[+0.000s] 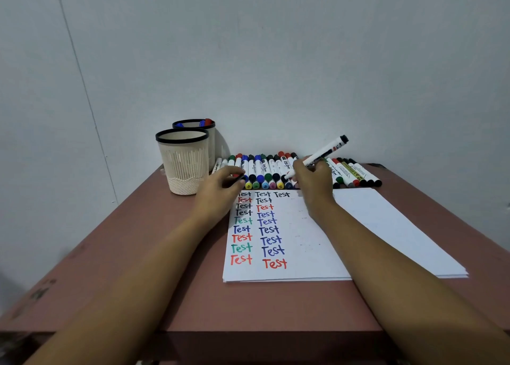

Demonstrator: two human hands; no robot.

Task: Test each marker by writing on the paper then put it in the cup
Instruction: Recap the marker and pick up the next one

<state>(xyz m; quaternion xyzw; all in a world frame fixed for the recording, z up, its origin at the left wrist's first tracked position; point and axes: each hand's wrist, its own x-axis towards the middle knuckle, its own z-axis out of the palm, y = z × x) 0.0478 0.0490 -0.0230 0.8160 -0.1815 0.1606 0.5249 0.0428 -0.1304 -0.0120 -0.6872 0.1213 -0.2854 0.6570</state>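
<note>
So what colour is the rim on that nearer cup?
Black. The rim tops the cream-white nearer cup, and shows best in the head view.

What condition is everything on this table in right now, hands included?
Held marker: raised, tilted, apparently uncapped.
Right hand: grips the held marker.
Left hand: pinches a black cap.
Front cup: upright, nothing visible inside.
Back cup: upright, holding markers.
Paper: partly covered with "Test".
Marker row: lying capped.
</note>
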